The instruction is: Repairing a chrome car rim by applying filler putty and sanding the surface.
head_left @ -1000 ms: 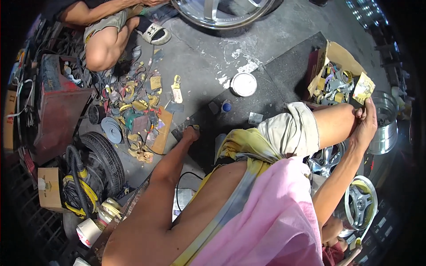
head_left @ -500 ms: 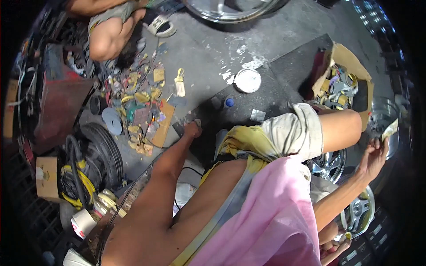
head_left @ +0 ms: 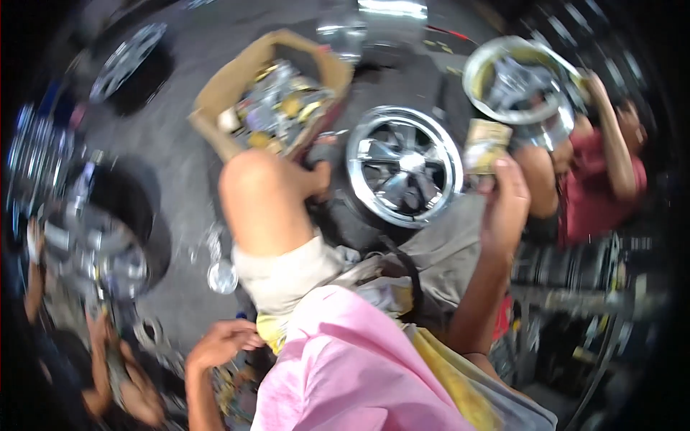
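My right hand (head_left: 505, 205) is raised on the right, its thumb and fingers pinching a small sheet (head_left: 486, 146), yellowish, pale and worn-looking. What the sheet is made of is too blurred to tell. At the lower left, my left hand (head_left: 224, 343) hovers beside the yellow cloth (head_left: 270, 332) at my waist. Its fingers stretch loosely to the right, with nothing visible in them. Left of the raised sheet lies a chrome spoked wheel (head_left: 405, 167).
Beyond my knee stands a cardboard box (head_left: 215, 108) of mixed scraps. A person in red (head_left: 600, 183) sits at the right by a wheel rim (head_left: 471, 79) with grey cloth-like material inside. More wheels (head_left: 97, 251) lie left, where another person's hands (head_left: 100, 327) show. A round tin (head_left: 222, 276) sits on the floor.
The view has swung to the right, bringing the box and wheels nearer the middle. My left hand has come away from the floor to my waist. The small sheet stays in my right hand.
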The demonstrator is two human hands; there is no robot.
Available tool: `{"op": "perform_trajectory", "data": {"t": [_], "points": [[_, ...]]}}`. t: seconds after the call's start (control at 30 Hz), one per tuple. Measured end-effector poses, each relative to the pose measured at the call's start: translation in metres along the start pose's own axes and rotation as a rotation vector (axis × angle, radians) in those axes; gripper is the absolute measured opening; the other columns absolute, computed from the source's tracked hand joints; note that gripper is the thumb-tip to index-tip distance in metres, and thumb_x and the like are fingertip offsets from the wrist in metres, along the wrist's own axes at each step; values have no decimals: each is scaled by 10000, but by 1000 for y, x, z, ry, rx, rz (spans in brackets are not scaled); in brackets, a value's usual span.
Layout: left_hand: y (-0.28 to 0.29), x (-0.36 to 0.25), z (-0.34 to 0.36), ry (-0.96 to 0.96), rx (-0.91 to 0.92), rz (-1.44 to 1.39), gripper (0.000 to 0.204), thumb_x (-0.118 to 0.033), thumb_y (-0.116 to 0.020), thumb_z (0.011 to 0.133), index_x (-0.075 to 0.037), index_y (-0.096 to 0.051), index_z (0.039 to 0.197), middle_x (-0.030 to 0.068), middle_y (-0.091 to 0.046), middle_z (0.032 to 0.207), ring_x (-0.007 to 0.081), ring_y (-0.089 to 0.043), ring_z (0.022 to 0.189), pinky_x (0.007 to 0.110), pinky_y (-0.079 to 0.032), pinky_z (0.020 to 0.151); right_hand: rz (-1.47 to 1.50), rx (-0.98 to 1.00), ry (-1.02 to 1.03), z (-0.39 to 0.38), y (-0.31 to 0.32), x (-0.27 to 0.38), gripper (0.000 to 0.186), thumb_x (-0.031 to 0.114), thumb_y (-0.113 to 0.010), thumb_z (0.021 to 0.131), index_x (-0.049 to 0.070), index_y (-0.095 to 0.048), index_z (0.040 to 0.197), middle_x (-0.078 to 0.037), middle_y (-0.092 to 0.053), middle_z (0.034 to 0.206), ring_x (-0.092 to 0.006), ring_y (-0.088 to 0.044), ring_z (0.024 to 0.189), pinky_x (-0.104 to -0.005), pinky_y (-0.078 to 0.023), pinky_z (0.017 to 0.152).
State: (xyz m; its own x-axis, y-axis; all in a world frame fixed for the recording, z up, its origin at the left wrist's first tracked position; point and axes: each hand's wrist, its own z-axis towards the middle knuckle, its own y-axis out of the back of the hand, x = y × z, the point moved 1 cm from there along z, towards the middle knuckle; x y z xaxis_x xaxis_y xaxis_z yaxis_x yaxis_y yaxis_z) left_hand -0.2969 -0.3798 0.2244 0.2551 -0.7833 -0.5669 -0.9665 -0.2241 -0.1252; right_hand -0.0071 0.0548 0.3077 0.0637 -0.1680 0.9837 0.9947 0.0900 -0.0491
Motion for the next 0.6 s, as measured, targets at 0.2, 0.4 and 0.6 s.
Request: {"op": "perform_trajectory", "data": {"t": [0.2,0.4,0.6], "points": [[-53,-247,-6,-742,-215,371,229,-130,-589,1051,68,-695,1094,111,-724,904,188,-721,911,336,-566,870,-36,-154,-108,-46,49,-2,259,162,-677,1024,-14,-727,1208,-27,-721,963,-56,-591,725,-207,-488,643],[-177,-326,102,-738,348,520,375,-101,-721,992,63,-649,1321,97,-746,1104,161,-676,1111,304,-504,1020,-264,-103,-7,-102,47,11,170,48,-662,979,-45,-727,1106,-30,-661,849,-66,-582,682,-244,-461,617],[-223,-319,152,-497,622,603,232,-55,-734,978,67,-740,1174,154,-781,1020,173,-745,911,300,-609,845,-387,-293,-24,-141,66,3,181,102,-668,969,-13,-742,1089,-108,-621,787,-173,-606,639,-324,-473,594]]}}
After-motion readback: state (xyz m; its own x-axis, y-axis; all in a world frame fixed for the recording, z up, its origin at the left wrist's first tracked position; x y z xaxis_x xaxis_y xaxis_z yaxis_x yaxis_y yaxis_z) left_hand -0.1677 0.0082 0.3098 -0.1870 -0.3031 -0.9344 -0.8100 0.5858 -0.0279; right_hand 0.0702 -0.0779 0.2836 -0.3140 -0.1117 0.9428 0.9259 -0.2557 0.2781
